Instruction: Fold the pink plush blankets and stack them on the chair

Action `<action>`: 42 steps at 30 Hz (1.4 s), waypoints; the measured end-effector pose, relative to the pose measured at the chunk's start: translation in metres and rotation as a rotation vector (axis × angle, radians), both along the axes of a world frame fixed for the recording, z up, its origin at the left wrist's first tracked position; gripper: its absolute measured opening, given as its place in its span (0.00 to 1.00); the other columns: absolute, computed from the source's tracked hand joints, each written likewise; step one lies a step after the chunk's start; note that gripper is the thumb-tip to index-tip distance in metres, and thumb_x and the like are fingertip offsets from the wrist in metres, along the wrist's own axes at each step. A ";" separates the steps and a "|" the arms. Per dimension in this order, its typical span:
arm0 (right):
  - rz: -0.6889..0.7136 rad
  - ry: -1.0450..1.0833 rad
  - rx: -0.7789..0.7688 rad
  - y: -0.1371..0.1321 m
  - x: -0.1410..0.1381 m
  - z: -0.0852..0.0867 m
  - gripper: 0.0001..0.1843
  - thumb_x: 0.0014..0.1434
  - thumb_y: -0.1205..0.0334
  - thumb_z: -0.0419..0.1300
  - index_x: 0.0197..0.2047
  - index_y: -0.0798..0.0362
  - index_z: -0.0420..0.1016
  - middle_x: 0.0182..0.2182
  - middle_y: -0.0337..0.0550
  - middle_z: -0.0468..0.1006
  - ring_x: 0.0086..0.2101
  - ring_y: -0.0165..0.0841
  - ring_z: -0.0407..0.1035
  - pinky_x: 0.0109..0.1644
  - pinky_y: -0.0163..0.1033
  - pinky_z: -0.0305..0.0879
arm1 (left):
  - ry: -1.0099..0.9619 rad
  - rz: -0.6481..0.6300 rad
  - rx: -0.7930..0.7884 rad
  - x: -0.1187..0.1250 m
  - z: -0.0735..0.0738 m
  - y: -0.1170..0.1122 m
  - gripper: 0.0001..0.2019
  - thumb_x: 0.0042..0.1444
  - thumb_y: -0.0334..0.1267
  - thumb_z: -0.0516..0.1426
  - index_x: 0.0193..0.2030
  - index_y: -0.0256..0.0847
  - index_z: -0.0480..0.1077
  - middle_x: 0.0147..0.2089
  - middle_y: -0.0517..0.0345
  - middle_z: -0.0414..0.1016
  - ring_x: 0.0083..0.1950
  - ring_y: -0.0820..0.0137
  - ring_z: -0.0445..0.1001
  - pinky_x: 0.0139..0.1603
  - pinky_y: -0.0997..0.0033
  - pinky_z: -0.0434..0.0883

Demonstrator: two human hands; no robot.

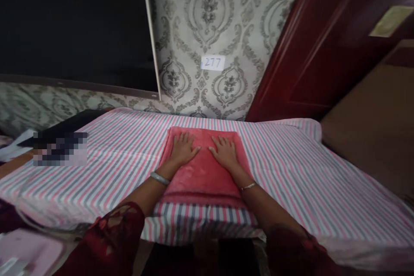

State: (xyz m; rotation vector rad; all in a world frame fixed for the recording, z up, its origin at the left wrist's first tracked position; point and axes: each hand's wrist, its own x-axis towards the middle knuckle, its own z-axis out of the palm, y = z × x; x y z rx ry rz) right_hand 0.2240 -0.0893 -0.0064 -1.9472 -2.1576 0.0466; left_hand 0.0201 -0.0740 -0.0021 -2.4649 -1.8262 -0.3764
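A plush red blanket (207, 177), folded into a rectangle, lies on the table in front of me. My left hand (184, 150) rests flat on its upper left part with the fingers spread. On the upper right part lies my right hand (224, 152), palm down, its fingers also apart. Both hands touch the top of the fabric and grip nothing. The blanket's near edge shows a darker, thick fold and sits close to the front edge of the table.
A striped pink, grey and white cloth (123, 155) covers the table. Behind it stands a patterned wall with a paper label (213, 62) reading 277. A large dark screen (74, 26) is at the left, a dark red door (307, 43) at the right, beside a brown panel (375, 125).
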 end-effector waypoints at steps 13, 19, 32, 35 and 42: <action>-0.215 0.122 -0.030 0.055 0.018 0.052 0.28 0.73 0.54 0.40 0.66 0.55 0.69 0.66 0.55 0.67 0.66 0.48 0.53 0.69 0.62 0.41 | -0.007 0.191 -0.160 0.001 0.051 0.060 0.28 0.69 0.49 0.42 0.68 0.36 0.63 0.67 0.34 0.67 0.70 0.47 0.61 0.69 0.33 0.54; -0.229 0.137 -0.058 0.051 0.037 0.003 0.29 0.73 0.49 0.39 0.63 0.54 0.71 0.62 0.55 0.71 0.62 0.46 0.58 0.65 0.57 0.54 | -0.028 0.241 -0.111 -0.008 0.012 0.058 0.30 0.69 0.52 0.41 0.69 0.37 0.62 0.72 0.35 0.60 0.74 0.46 0.53 0.66 0.29 0.57; -0.205 0.150 -0.008 0.056 0.046 -0.009 0.30 0.74 0.49 0.39 0.68 0.54 0.66 0.66 0.51 0.66 0.65 0.46 0.57 0.65 0.57 0.57 | -0.227 0.180 -0.144 -0.041 -0.009 0.078 0.26 0.68 0.37 0.42 0.70 0.38 0.62 0.75 0.46 0.59 0.76 0.58 0.54 0.72 0.52 0.60; -0.200 0.152 -0.005 0.056 0.048 -0.010 0.30 0.74 0.49 0.39 0.68 0.54 0.66 0.66 0.51 0.67 0.64 0.45 0.58 0.65 0.55 0.56 | -0.311 0.170 -0.151 -0.046 -0.015 0.083 0.26 0.67 0.35 0.43 0.70 0.39 0.64 0.75 0.51 0.59 0.76 0.60 0.54 0.75 0.55 0.56; -0.212 0.154 -0.021 0.057 0.048 -0.011 0.29 0.75 0.50 0.39 0.69 0.54 0.65 0.67 0.50 0.66 0.66 0.44 0.56 0.67 0.54 0.54 | -0.529 0.152 -0.104 -0.058 -0.026 0.091 0.26 0.62 0.30 0.47 0.65 0.42 0.71 0.71 0.54 0.65 0.74 0.63 0.60 0.76 0.56 0.55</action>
